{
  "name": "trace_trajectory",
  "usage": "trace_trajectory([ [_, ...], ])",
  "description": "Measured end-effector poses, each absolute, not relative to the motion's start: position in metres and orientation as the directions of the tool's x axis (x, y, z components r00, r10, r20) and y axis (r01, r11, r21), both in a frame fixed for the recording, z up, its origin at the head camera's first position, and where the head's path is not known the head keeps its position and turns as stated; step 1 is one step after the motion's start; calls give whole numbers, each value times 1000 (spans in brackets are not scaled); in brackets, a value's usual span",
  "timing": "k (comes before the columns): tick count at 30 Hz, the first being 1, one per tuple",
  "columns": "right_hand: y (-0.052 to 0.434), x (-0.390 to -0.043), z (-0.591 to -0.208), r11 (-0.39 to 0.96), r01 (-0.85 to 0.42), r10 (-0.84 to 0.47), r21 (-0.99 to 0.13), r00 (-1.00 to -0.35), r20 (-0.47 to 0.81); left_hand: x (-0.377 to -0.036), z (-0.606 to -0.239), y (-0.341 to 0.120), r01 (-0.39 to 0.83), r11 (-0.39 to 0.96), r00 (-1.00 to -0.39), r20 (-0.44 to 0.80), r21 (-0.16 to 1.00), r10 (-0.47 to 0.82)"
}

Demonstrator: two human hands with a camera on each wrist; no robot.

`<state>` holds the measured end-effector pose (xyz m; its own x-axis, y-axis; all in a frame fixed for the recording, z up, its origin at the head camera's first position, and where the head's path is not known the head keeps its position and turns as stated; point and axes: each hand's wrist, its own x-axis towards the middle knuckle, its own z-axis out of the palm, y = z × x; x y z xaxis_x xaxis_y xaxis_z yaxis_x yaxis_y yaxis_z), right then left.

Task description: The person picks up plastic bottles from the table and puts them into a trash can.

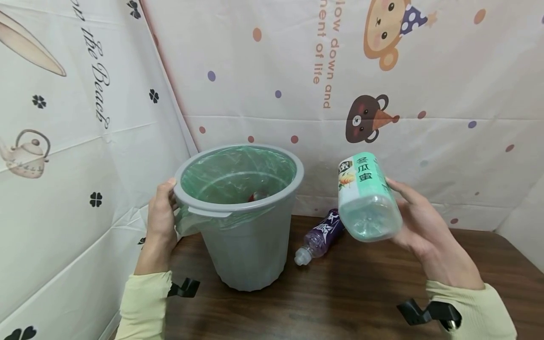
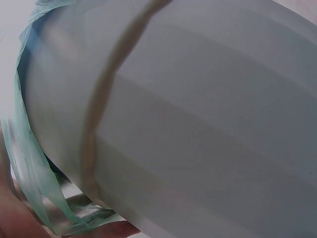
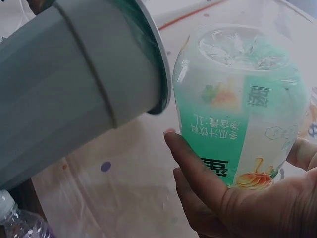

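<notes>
My left hand (image 1: 159, 224) grips the rim of a grey plastic trash bin (image 1: 250, 252) at its left side. A green bag liner (image 1: 204, 186) covers the inside and folds over the rim; in the left wrist view its loose edge hangs by my fingers. My right hand (image 1: 427, 231) holds a clear plastic bottle (image 1: 369, 203) with a green-and-white label, tilted above the table, to the right of the bin and apart from it. The right wrist view shows the fingers and thumb (image 3: 203, 173) around the label, with the bottle's base (image 3: 242, 49) upward.
A purple-labelled bottle (image 1: 323, 236) with a white cap lies on the dark wooden table (image 1: 314, 302), between bin and right hand. A small red item (image 1: 258, 195) shows inside the bin. Printed white cloth (image 1: 255, 75) hangs behind and at the left.
</notes>
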<state>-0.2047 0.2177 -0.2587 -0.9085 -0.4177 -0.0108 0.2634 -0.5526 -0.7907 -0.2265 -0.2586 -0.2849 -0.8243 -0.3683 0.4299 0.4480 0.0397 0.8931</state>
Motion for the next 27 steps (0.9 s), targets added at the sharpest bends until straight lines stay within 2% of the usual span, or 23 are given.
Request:
trace_trajectory([
  [27,165,-200,-213,-461,247,-431,-852,-902,-28,-228,-285,-257,464,34,-814,442,885,-376],
])
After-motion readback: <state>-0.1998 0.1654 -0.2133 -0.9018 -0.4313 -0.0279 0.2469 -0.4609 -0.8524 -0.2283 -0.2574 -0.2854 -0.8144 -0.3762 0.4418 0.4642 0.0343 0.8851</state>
